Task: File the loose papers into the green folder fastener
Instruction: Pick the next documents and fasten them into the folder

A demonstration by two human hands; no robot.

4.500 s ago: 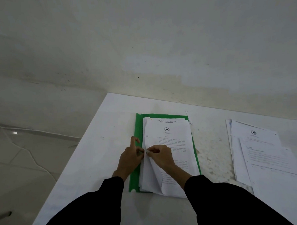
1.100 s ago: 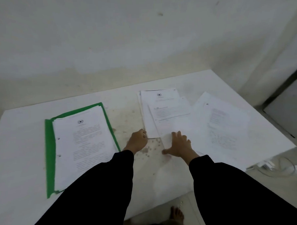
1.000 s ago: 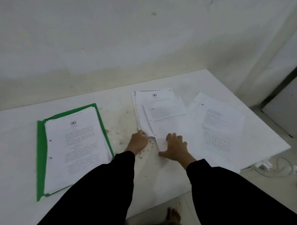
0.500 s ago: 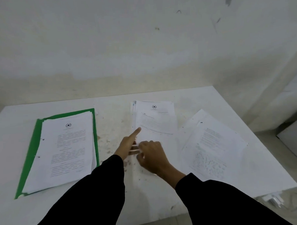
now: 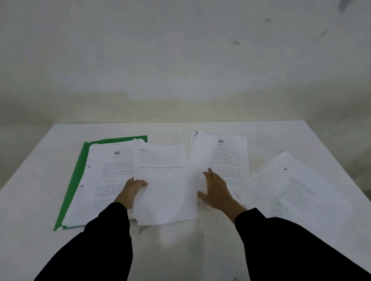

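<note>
The green folder [image 5: 75,177] lies open on the left of the white table, with a punched stack of filed papers [image 5: 109,177] on it. A loose sheet [image 5: 164,183] is held over the stack's right edge. My left hand [image 5: 131,190] grips that sheet by its left edge. To the right, my right hand [image 5: 216,192] rests flat with spread fingers on the lower left corner of a loose paper pile [image 5: 223,157].
More loose sheets [image 5: 293,191] fan out at the right side of the table [image 5: 184,242]. A plain wall rises right behind the table's far edge. My dark sleeves cover the near table edge.
My left hand has taken one sheet from the loose pile and carried it left to the folder. My right hand has opened flat on the pile. The view has swung left.
</note>
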